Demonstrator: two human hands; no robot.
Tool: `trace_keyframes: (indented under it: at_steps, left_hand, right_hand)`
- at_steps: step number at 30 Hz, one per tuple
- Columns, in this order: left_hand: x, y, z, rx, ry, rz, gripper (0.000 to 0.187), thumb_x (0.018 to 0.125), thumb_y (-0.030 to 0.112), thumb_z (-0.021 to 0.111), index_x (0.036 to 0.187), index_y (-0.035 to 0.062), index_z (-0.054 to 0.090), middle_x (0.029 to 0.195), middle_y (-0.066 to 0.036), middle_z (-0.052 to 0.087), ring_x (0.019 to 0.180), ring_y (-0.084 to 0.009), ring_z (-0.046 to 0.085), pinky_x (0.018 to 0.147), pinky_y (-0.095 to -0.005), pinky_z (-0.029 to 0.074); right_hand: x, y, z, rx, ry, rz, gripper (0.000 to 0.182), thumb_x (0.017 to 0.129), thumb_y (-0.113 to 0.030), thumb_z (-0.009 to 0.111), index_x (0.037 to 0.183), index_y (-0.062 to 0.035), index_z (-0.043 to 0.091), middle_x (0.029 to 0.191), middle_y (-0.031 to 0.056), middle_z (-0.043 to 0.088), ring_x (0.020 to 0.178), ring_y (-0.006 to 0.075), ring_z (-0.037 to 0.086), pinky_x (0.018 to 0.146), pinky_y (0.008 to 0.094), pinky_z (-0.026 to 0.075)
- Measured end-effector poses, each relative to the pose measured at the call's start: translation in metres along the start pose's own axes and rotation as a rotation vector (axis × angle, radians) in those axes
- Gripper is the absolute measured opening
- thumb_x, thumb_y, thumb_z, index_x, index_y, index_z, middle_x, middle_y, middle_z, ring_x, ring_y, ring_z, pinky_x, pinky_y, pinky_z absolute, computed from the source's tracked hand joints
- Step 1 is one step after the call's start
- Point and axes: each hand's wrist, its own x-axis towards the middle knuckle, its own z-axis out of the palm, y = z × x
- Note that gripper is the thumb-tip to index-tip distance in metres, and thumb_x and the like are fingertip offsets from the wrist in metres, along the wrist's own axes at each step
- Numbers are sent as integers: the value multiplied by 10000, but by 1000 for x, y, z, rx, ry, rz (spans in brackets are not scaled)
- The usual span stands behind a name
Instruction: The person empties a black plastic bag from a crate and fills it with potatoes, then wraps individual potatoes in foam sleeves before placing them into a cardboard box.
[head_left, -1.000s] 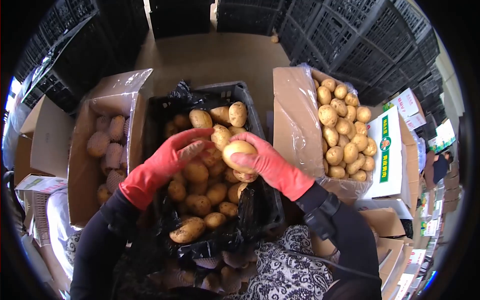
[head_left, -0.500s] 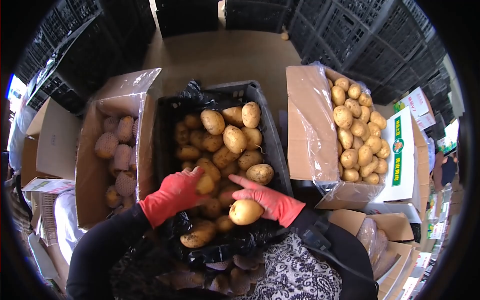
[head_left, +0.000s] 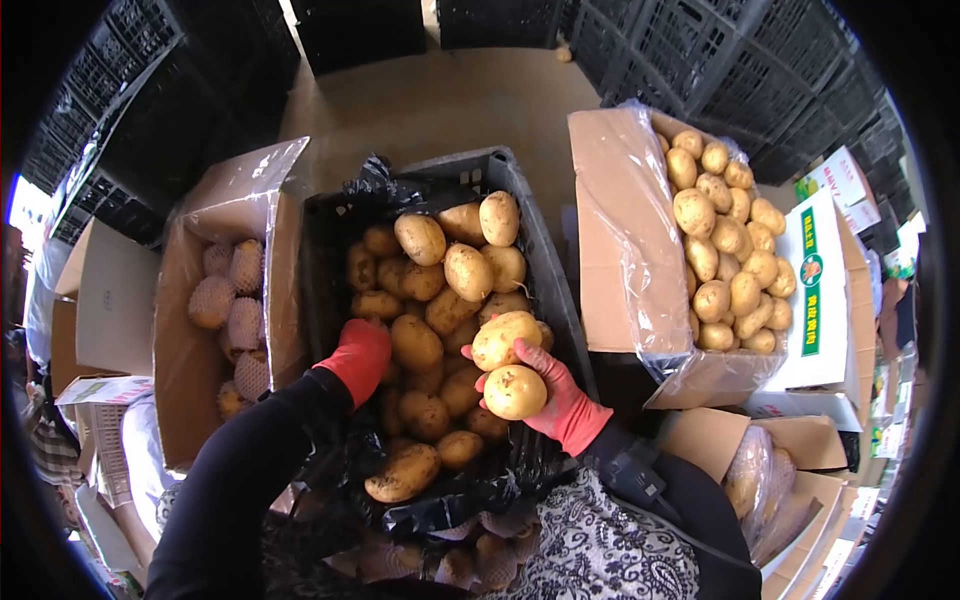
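Observation:
A black plastic crate (head_left: 548,250) lined with black plastic film holds many loose potatoes (head_left: 420,240), some with dirt on their skins. My right hand (head_left: 565,405), in a red glove, grips two potatoes above the crate's right side: one yellow potato (head_left: 507,340) lies behind the thumb, and a rounder potato (head_left: 515,392) sits nearer to me. My left hand (head_left: 358,362), gloved in red as well, reaches down at the crate's left side among the potatoes. Its fingers are hidden, so what they touch cannot be made out.
On the left stands a cardboard box (head_left: 180,375) with potatoes in foam nets (head_left: 246,325). A plastic-lined carton (head_left: 620,240) of bare potatoes (head_left: 735,240) is on the right. Black crates (head_left: 690,60) are stacked behind. Net-wrapped potatoes (head_left: 495,560) lie close to my body.
My right hand has risen and now holds two potatoes instead of one. My left hand has moved left and down from the middle of the crate. The view has shifted slightly.

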Motion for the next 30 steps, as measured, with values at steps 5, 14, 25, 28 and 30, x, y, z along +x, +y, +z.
trace_keyframes:
  at_steps: [5,14,25,28,30]
  left_hand:
    - [36,-56,-29,-256,7,-22,351,767,236,743,1097,130,686,1099,-135,679,1007,-284,692,829,-418,566]
    - [42,-54,-28,-709,87,-213,508,745,307,817,1143,23,677,1101,-200,705,1007,-341,700,823,-413,585]
    - [-49,-12,-139,-1690,-74,44,331,1047,294,539,1193,33,680,923,-73,713,705,-135,678,589,-265,551]
    - [20,-24,-102,-1009,679,118,233,936,190,646,1117,58,710,908,-105,725,784,-191,711,671,-344,561]
    - [46,-33,-103,-603,682,131,219,890,224,672,1042,75,725,896,-120,726,808,-223,720,697,-381,563]
  right_hand:
    - [-1,1,-11,3,31,-29,573,955,-397,661,1448,-219,430,1465,189,488,984,309,698,820,491,592]
    - [-7,-4,1,7,-15,-76,653,939,-478,654,1450,-144,422,1440,164,519,1074,339,676,834,495,598]
    - [-15,3,1,-115,-50,20,974,795,-823,522,1496,-159,398,1391,91,541,1207,305,603,789,545,608]
    - [-15,1,9,-136,-19,-61,1001,790,-858,469,1498,-154,398,1438,72,506,1235,298,585,797,538,606]
    - [-15,0,11,-116,17,-64,1002,789,-864,458,1497,-157,400,1457,64,491,1244,297,579,803,534,605]
